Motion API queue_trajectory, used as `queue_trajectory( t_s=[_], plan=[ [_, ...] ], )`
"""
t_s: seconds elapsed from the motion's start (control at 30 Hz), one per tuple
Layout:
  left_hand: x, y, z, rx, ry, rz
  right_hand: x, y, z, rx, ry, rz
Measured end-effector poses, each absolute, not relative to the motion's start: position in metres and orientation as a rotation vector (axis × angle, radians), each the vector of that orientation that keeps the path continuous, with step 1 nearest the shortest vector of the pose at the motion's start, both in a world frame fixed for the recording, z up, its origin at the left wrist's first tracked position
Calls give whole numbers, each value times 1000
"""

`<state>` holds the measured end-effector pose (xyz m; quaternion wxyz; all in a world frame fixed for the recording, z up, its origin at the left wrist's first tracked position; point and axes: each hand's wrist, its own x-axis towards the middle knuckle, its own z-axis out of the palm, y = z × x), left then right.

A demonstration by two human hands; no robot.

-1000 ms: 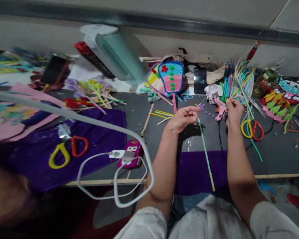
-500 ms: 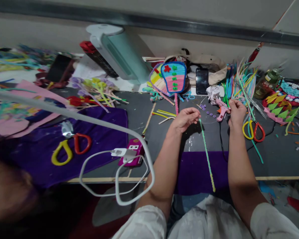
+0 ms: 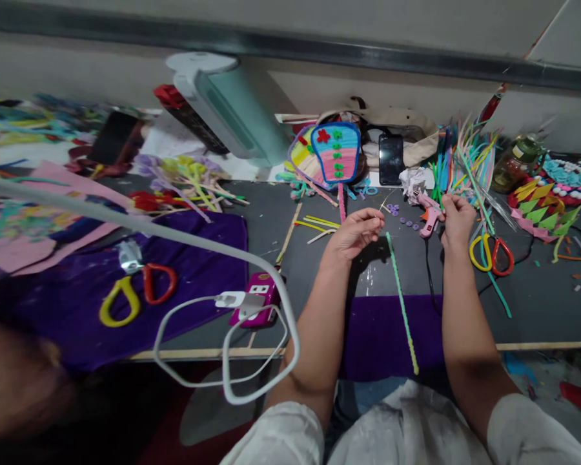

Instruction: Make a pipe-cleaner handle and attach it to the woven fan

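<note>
from beside the nearer left hand [image 3: 361,234], which pinched a thin thing [image 3: 382,205], the green strand [image 3: 401,297] ran toward the front edge of the desk [image 3: 552,307]; the right hand's [image 3: 458,223] hold was unclear.

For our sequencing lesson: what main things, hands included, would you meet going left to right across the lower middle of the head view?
Scissors, magenta power socket, left hand, green-yellow stem, pink glue gun, right hand, other scissors.

Dark table [image 3: 261,219], 2 purple cloths [image 3: 368,342], small purple pieces [image 3: 403,221], yellow stems [image 3: 319,220]
</note>
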<state>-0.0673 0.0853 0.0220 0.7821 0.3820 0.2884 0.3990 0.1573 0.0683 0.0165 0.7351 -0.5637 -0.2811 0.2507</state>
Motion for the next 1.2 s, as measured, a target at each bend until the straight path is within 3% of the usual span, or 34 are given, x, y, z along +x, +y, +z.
queue_trajectory(
  t_s=[1.2],
  plan=[
    [-78, 86, 13, 967, 978, 840, 154, 68, 23, -1248, -700, 592]
  ],
)
